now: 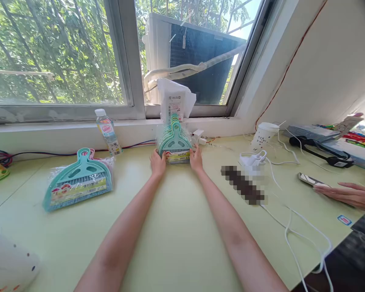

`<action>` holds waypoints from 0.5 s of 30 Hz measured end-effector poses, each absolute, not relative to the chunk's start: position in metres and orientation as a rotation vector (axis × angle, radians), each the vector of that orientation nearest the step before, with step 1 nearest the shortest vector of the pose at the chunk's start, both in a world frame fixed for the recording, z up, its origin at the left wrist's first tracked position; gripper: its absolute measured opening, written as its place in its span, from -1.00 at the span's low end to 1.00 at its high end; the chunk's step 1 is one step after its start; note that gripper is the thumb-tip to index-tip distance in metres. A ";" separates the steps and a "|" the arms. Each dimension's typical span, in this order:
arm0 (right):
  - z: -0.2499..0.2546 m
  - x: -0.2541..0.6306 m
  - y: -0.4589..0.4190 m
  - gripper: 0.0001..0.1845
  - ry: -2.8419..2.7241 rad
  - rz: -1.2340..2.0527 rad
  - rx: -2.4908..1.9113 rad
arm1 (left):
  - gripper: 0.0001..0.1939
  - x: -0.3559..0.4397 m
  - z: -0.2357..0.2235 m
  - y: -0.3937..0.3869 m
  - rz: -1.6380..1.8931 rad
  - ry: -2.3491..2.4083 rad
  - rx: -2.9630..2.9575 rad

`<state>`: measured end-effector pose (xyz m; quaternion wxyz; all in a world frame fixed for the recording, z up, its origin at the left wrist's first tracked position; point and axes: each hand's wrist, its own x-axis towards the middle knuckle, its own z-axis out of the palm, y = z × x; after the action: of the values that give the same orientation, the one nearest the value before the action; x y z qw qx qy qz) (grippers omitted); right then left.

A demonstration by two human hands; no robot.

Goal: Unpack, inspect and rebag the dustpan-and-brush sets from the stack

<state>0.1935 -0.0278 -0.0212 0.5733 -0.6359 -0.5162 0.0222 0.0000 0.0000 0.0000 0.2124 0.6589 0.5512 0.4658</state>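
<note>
A stack of teal mini dustpan-and-brush sets (174, 140) in clear wrap stands at the far edge of the pale green table (176, 227), below the window sill. My left hand (157, 162) grips its left side and my right hand (196, 159) grips its right side, both arms stretched forward. A torn white package (174, 101) stands right behind the stack. A second wrapped pile of the same teal dustpan sets (79, 179) lies flat to the left, untouched.
A water bottle (108, 132) stands at the back left. A paper cup (263, 137), a white charger with trailing cables (253, 159) and a phone (308, 179) lie to the right. Another person's hand (349, 194) rests at the right edge. A white container (6, 263) sits front left.
</note>
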 end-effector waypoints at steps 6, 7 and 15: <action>-0.020 0.195 -0.031 -0.26 -1.134 0.280 -1.400 | -0.41 -0.003 -0.001 -0.003 1.247 1.454 1.819; -0.019 0.195 -0.032 -0.23 -1.110 0.321 -1.382 | -0.40 -0.004 -0.002 -0.004 1.248 1.444 1.820; -0.022 0.191 -0.050 -0.23 -1.024 0.310 -1.396 | -0.38 -0.011 -0.004 -0.008 1.279 1.458 1.791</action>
<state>0.1906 -0.0502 -0.0218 0.6377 -0.6114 -0.4483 0.1357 -0.0111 -0.0079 -0.0044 0.2481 0.6573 0.5350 0.4692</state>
